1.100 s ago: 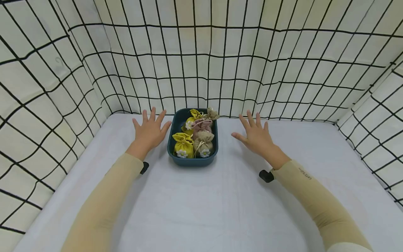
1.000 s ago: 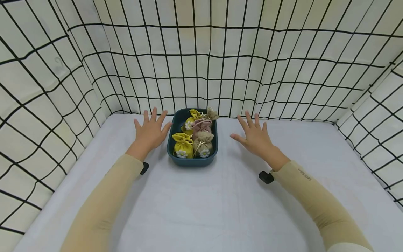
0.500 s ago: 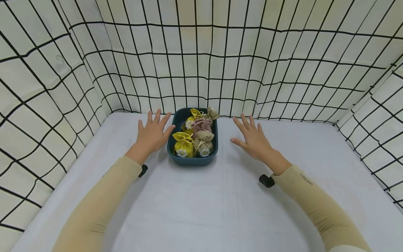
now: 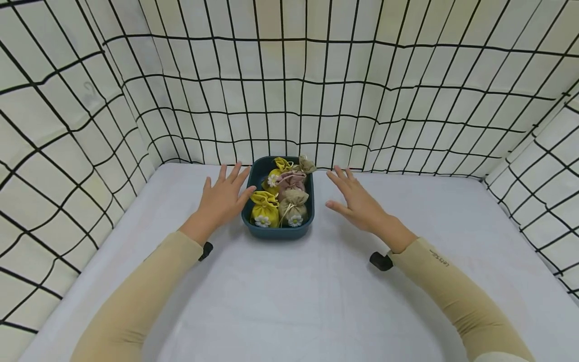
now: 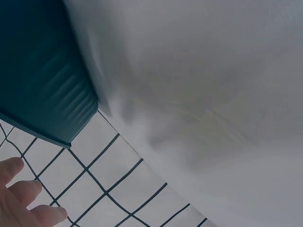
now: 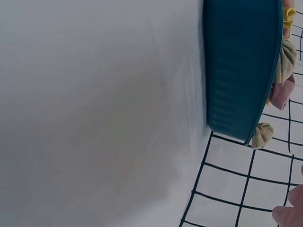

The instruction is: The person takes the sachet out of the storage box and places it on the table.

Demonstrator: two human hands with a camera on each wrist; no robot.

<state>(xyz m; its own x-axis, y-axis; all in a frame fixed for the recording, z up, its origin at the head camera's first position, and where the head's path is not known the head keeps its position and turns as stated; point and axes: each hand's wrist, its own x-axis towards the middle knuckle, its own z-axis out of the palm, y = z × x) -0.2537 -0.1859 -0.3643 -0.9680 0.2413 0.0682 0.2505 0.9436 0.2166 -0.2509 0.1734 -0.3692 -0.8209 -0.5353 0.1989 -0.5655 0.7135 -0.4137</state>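
Change: both my hands had closed in on the tray [image 4: 277,232] since a second earlier.
Left hand [image 4: 221,200]: fingers straight, thumb at the rim.
Right hand [image 4: 359,203]: fingers spread, just beside it.
Tray: mid-tabletop [image 4: 289,296], pouches [image 4: 280,193] inside.
Meaning: a two-handed grasp looked near.

Left hand [image 4: 222,199] and right hand [image 4: 357,202] outstretched, fingers spread.

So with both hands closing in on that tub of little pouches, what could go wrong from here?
The khaki pouch at the far corner sits on the rim of the teal tub and partly hangs outside, so lifting or tilting may drop it. The pouches are heaped above the rim, so a jolt could spill others, such as the pink pouch. The left hand is at the tub's side while the right hand is farther off, so an uneven grip might slide it on the cloth.
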